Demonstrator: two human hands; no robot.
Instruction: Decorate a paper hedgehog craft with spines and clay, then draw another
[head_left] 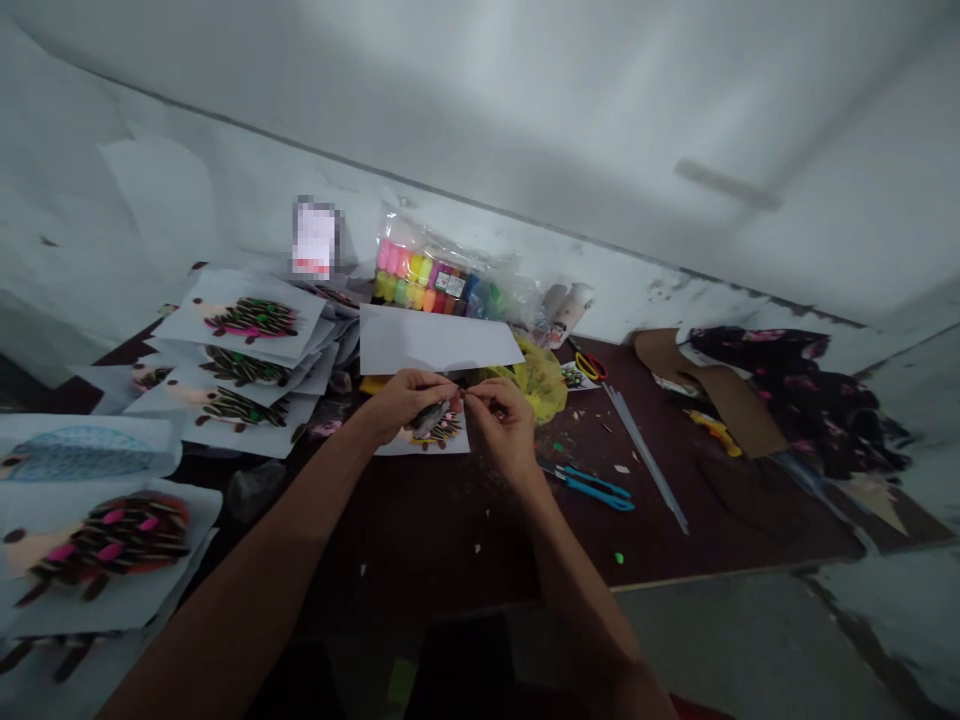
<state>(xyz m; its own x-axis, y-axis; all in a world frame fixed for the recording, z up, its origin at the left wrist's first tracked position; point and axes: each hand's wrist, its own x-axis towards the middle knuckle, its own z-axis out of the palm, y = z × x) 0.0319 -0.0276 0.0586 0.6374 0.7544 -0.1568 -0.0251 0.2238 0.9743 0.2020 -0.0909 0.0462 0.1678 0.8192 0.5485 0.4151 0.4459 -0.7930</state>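
Observation:
My left hand (405,402) and my right hand (508,420) meet fingertip to fingertip over the dark table. Both are closed in a pinch; a tiny dark bit seems to sit between the fingertips, too small to name. A greyish lump shows under the left fingers, and I cannot tell what it is. Just below my hands lies a white sheet with a hedgehog picture (439,430), partly covered by them. Behind them are a blank white sheet (439,340) and a crumpled yellow plastic bag (546,380).
Sheets with hedgehog pictures (251,320) are piled at the left. A clear bag of coloured clay (427,275) leans on the wall near a phone (313,238). To the right lie blue-handled scissors (596,488), red-yellow scissors (590,365), translucent strips (646,460) and dark floral cloth (795,390).

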